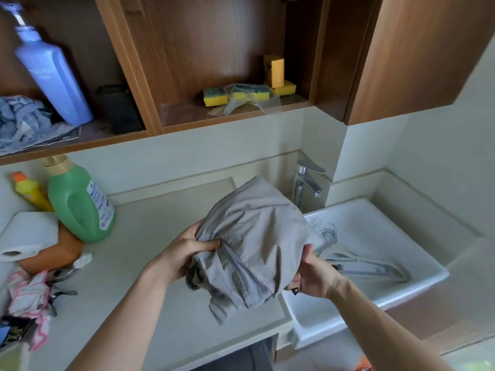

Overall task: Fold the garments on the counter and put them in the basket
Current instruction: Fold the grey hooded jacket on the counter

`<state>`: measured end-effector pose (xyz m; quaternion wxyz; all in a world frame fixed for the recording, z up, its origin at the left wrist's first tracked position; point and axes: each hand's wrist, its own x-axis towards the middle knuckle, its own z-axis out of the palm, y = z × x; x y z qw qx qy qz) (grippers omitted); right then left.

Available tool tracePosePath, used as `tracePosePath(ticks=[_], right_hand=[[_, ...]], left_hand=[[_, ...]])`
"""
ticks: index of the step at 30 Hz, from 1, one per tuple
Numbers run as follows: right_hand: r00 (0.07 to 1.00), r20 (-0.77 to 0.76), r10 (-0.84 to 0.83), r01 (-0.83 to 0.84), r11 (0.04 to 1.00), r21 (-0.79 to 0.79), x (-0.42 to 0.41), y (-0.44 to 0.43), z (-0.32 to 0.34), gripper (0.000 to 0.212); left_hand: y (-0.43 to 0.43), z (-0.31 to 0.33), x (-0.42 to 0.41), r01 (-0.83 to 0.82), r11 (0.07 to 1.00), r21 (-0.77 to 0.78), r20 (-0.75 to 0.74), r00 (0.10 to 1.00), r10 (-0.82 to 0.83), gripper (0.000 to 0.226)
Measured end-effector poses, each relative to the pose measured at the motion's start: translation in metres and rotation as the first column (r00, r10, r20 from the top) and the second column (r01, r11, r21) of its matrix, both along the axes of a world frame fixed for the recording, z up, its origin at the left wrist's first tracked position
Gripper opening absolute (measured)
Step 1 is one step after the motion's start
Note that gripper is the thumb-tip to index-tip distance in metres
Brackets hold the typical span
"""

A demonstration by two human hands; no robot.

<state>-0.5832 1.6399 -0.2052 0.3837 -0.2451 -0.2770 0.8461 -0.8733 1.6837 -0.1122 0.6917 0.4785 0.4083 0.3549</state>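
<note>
A grey garment [254,236] with a mesh lining is held up above the pale counter [150,236], bunched and hanging loosely. My left hand [184,253] grips its left edge, fingers curled into the fabric. My right hand [313,274] grips its right side from below, partly hidden under the cloth. No basket is in view.
A white sink [417,279] with hangers [367,266] and a tap [308,180] lies to the right. At the left stand a green detergent bottle [77,199], a yellow bottle [29,191], a paper roll [24,236] and a white-pink cloth [32,298]. Shelves above hold a blue bottle [51,68] and sponges [241,95].
</note>
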Motion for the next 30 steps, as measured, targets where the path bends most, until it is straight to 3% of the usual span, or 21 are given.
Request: tracePosePath(ticks=[3,6,9,13,16,19,23,25,26,30], right_hand=[[0.948,0.159,-0.275,0.278,0.960,0.000,0.010,-0.032,0.015,0.056],[0.800,0.324,-0.506,0.523,0.852,0.039,0.024,-0.066,0.022,0.055],[0.659,0.306,-0.687,0.709,0.703,0.052,0.036,-0.107,0.019,0.059],[0.387,0.342,-0.857,0.902,0.428,0.053,0.055,-0.177,0.018,0.054],[0.177,0.319,-0.931,0.978,0.202,0.047,0.071,-0.227,0.014,0.028],[-0.053,0.373,-0.926,0.985,0.014,0.173,0.094,-0.274,0.004,0.020],[-0.289,0.484,-0.826,0.861,-0.004,0.508,0.112,-0.325,0.001,0.010],[-0.284,0.477,-0.832,0.837,0.028,0.547,0.129,-0.348,-0.001,0.007],[-0.224,0.476,-0.850,0.848,0.071,0.525,0.139,-0.358,-0.002,0.014],[0.166,0.366,-0.916,0.944,0.255,0.211,0.195,-0.407,-0.009,0.039]], left_hand=[[-0.008,0.000,0.028,0.050,0.999,-0.009,-0.008,0.999,-0.050,0.054],[-0.018,-0.006,0.054,0.132,0.988,-0.078,-0.029,0.990,-0.135,0.071],[-0.029,-0.016,0.080,0.180,0.958,-0.222,0.036,0.984,-0.177,0.037],[-0.063,-0.037,0.126,0.297,0.837,-0.460,0.316,0.936,-0.158,0.084],[-0.100,-0.062,0.163,0.353,0.766,-0.538,0.490,0.870,-0.057,0.100],[-0.145,-0.075,0.216,0.442,0.737,-0.511,0.466,0.863,-0.195,0.105],[-0.212,-0.063,0.282,0.464,0.772,-0.434,0.293,0.883,-0.365,0.059],[-0.230,-0.073,0.314,0.365,0.852,-0.374,0.141,0.931,-0.337,0.045],[-0.234,-0.078,0.326,0.330,0.885,-0.329,0.085,0.944,-0.320,0.043],[-0.247,-0.084,0.374,0.279,0.944,-0.179,-0.001,0.959,-0.283,0.056]])
